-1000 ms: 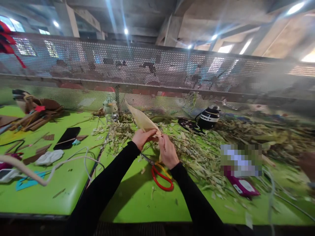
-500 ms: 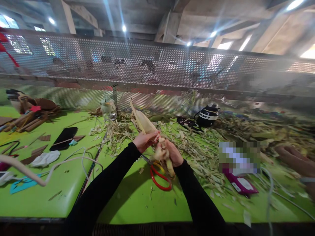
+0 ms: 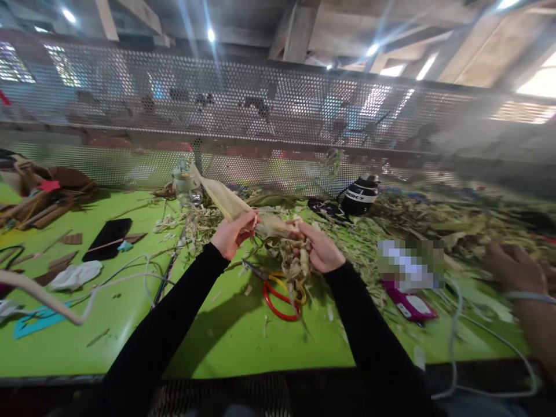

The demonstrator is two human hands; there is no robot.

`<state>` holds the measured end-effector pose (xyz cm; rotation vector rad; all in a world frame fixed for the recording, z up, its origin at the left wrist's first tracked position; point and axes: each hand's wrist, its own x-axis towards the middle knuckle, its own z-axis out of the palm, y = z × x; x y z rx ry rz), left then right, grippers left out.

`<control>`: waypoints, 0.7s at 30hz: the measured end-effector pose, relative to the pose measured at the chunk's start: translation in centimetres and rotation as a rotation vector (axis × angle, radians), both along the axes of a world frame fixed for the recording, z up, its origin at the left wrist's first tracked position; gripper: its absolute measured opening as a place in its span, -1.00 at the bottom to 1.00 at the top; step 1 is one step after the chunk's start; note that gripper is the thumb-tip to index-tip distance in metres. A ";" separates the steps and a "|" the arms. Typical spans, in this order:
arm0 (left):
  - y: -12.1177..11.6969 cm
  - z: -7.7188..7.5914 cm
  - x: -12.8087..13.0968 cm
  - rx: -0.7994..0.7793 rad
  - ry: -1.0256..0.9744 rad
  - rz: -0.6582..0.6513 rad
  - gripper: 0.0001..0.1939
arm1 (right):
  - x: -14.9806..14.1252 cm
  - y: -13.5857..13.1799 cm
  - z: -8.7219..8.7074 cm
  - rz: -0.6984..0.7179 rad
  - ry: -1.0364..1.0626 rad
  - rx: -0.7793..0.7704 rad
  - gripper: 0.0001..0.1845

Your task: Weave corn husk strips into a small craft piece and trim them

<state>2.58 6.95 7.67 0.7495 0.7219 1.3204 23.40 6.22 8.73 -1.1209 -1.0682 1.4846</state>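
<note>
My left hand pinches the lower end of a pale dried corn husk, whose pointed tip slants up and to the left. To its right, my right hand is closed round a shaggy bundle of dried husk strips. Some strips hang down from the bundle, and pale strands stretch between the two hands. Whether the husk and the bundle are joined I cannot tell. Below the hands lies a pair of scissors with red and yellow handles, partly covered by hanging strips.
Husk scraps litter the green table. A black jar, a clear bottle and a mesh partition stand behind. At left lies a phone; at right, a magenta packet, cables and a co-worker's hand.
The hands were together at the husk's base, then drew apart, with the bundle coming into sight in my right hand. The husk now tilts further left. The co-worker's hand has come further into view.
</note>
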 end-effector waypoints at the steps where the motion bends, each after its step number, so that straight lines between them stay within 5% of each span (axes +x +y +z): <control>1: 0.0 -0.2 -0.2 0.005 0.019 0.000 -0.70 | 0.3 -0.5 0.9 -0.009 0.009 0.016 -0.81; 7: -0.5 -1.6 -2.1 0.026 0.136 0.010 -0.61 | 1.4 -2.2 6.6 -0.021 -0.070 0.242 -0.79; 12: -1.3 -2.6 -3.0 -0.015 0.205 0.002 -0.60 | 1.0 0.3 9.9 -0.176 -0.166 0.517 -0.82; 17: -1.9 -4.1 -3.2 -0.006 0.273 -0.025 -0.67 | -2.1 1.9 10.3 -0.263 -0.350 0.699 -0.82; 21: -3.0 -5.5 -2.5 0.009 0.339 -0.231 -0.69 | -5.6 0.0 9.8 -0.237 -0.451 0.962 -0.72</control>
